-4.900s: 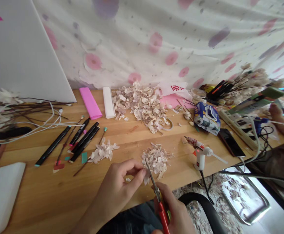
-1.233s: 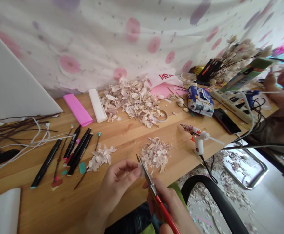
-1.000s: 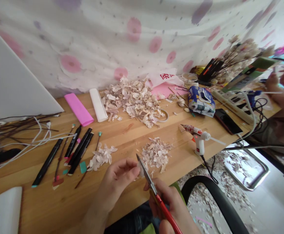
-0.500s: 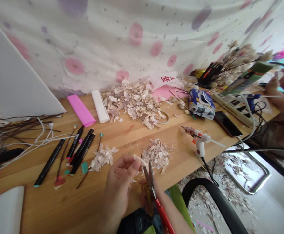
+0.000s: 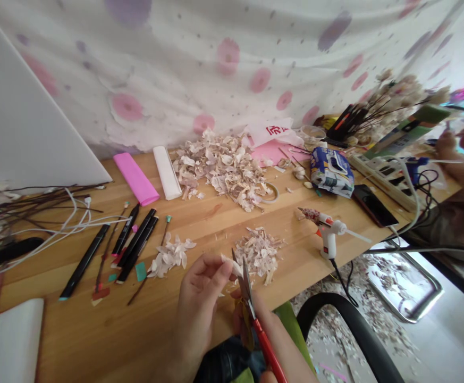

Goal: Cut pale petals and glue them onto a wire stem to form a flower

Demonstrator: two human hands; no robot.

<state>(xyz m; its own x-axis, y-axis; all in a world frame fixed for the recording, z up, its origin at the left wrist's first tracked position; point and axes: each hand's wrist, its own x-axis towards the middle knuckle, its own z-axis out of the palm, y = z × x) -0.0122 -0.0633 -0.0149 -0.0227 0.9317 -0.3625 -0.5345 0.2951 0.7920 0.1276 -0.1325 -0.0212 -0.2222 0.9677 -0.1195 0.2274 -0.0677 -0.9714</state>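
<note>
Our left hand (image 5: 198, 303) pinches a pale flake (image 5: 230, 265); our right hand (image 5: 266, 319) clenches red scissors (image 5: 247, 290) beside it, with a pile of flakes (image 5: 259, 254) just ahead and bare table (image 5: 96, 335) left.

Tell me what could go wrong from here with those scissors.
The blades of the red-handled scissors sit right at the pale scrap pinched by the left hand, so a slip might nick its fingertips. The right hand works close beside the pile of pale flakes and might scatter it.
</note>
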